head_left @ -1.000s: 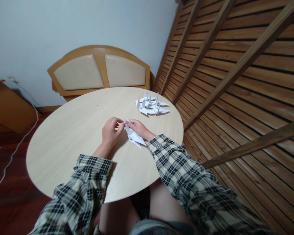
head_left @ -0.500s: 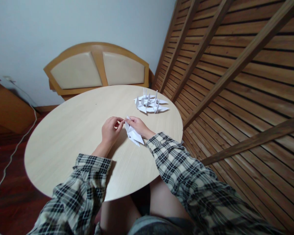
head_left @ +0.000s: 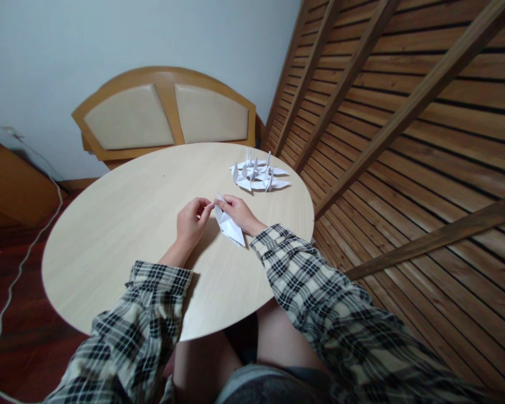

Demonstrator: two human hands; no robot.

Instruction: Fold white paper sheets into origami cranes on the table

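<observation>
Rounded, pale wood-grain tabletop [head_left: 109, 235] is extending beneath both hands, and a brown slatted wooden wall [head_left: 404, 140] is rising beyond the right forearm. Through the head camera I am viewing a pointed, folded white paper piece [head_left: 230, 227] between the two hands; whether it is touching the tabletop, I cannot tell. I am recording the right hand [head_left: 238, 212] as gripping its far part between thumb and fingers. The left hand [head_left: 190, 221] is pinching the far tip with thumb and forefinger. Beyond the right hand, apart from it, a cluster of white folded-paper cranes [head_left: 258, 175] is standing.
</observation>
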